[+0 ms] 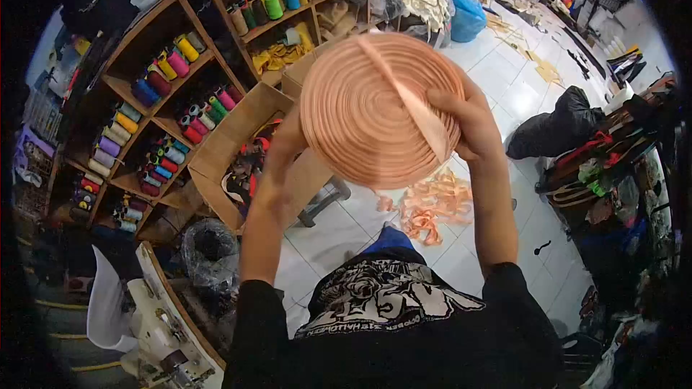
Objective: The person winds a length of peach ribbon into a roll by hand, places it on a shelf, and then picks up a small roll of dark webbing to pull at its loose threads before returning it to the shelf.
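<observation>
A large flat roll of peach-coloured ribbon (360,108) is held up in front of me, its coiled face toward the camera. One loose strip of the ribbon lies slantwise across that face. My right hand (472,115) grips the roll's right edge, thumb on the front and fingers mostly behind. At the left edge my left hand (290,133) supports the roll; its fingers are hidden behind it. Below, a tangled heap of peach ribbon (432,205) lies on the tiled floor.
Wooden shelves (162,119) with many thread spools stand at the left. Beside them is an open cardboard box (209,180) of dark and red scraps. A sewing machine (155,328) sits lower left. Black bags (559,126) and cluttered materials line the right; a blue bag (461,7) stands behind.
</observation>
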`<state>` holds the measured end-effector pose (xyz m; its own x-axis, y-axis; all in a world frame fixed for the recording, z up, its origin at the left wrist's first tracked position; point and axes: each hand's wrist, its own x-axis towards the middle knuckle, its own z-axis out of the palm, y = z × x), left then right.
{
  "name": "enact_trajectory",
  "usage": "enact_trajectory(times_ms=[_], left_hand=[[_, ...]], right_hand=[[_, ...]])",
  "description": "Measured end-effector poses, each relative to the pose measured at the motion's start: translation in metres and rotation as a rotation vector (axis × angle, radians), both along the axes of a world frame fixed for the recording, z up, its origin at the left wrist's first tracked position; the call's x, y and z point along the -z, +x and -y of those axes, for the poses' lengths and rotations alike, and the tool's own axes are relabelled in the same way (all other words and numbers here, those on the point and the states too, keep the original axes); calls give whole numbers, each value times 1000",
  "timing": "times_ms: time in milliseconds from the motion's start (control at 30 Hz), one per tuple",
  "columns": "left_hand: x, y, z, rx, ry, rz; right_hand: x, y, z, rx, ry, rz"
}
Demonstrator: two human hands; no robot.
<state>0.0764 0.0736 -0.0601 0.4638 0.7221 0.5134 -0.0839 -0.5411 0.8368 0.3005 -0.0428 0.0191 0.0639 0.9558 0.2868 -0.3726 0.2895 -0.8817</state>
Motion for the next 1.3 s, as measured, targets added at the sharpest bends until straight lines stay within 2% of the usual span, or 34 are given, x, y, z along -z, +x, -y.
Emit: enact_trajectory(times_ms=[33, 67, 167, 267, 367, 400, 500, 533, 633, 667, 700, 733, 767, 800, 933, 967, 1033, 1100, 1167, 1200, 1267, 1300], left_hand=[[-21, -7, -5, 29, 153, -167], [-49, -18, -10, 113, 374, -458], [-75, -19, -12, 18, 488, -682], [-72, -17, -13, -174, 700, -777], [-58, 6, 2, -351, 645, -657], [-49, 18, 9, -415, 573, -579], [-37, 50, 33, -434, 165, -83], [-30, 61, 41, -390, 104, 80], [-28, 77, 95, -158, -285, 217], [-12, 84, 101, -102, -326, 196], [3, 89, 106, -44, -363, 173], [6, 91, 116, 13, -378, 191], [19, 89, 117, 27, -217, 80], [21, 88, 121, 73, -203, 110], [24, 89, 135, 316, -238, 124], [31, 93, 134, 325, -176, 103], [39, 96, 124, 411, -218, -77], [56, 107, 108, 461, -134, -133], [88, 113, 77, 445, 23, -159], [108, 114, 55, 394, 141, -153], [93, 119, 39, 360, 193, -369], [53, 119, 40, 309, 326, -622]], right_hand=[[4, 3, 4, 11, -32, 137], [9, 6, 7, 22, -45, 199], [18, 16, 13, 70, -59, 402], [30, 17, 17, 243, 25, 577], [30, 7, 19, 438, 96, 913], [29, -2, 20, 493, 142, 890], [46, -13, 11, 680, 266, 859], [47, -20, 9, 796, 260, 867], [57, -16, -2, 895, 294, 543], [64, -2, -11, 904, 328, 490], [60, -1, -10, 820, 353, 274], [52, 0, -7, 774, 356, 163], [46, 1, -2, 729, 358, 55], [47, 10, 7, 648, 314, -15], [44, 21, 37, 695, 225, -148], [41, 24, 45, 704, 189, -136], [48, 48, 58, 632, 107, -267], [49, 70, 79, 471, -46, -361], [53, 85, 99, 440, -177, -296], [53, 92, 112, 291, -180, -141], [51, 89, 137, 297, -326, 199], [50, 89, 149, 305, -387, 412]])
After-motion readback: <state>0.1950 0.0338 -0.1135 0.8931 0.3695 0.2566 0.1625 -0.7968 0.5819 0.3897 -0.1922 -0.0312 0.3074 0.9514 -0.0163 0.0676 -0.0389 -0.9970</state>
